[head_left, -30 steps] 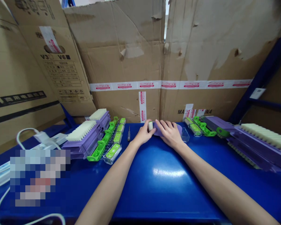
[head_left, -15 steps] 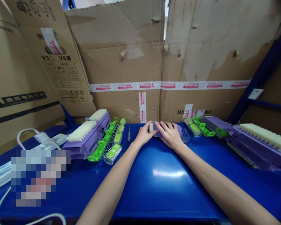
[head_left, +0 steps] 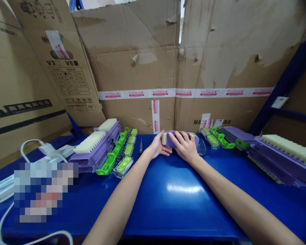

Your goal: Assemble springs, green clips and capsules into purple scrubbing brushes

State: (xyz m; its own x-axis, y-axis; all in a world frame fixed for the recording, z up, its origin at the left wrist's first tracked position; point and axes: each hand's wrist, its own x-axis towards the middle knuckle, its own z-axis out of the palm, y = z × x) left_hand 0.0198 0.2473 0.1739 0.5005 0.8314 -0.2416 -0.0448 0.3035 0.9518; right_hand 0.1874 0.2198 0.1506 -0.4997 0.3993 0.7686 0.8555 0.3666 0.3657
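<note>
A purple plastic casing (head_left: 170,140) with a cream pad (head_left: 164,139) at its left end and a bit of green on top is tilted up near the back of the table. My right hand (head_left: 185,144) grips it from above and the right side, fingers wrapped over it. Beside the cream end, my left hand (head_left: 158,146) is open, fingers spread and reaching low under the casing; whether they touch it I cannot tell. Just right of the casing lies a clear plastic cover (head_left: 201,147). A small screwdriver (head_left: 141,146) rests left of my left hand.
Stacked purple casings with cream pads (head_left: 89,142), a green strip (head_left: 108,164) and several clear-and-green pieces (head_left: 123,166) lie at left. More purple casings (head_left: 277,160) stand at right. A power strip with white cables (head_left: 47,149) is far left. Cardboard (head_left: 142,75) walls the back.
My left hand has let go of the casing's end and opened, its fingers dropping lower. The casing has tipped up slightly, showing green on its top. My right hand keeps its grip.
</note>
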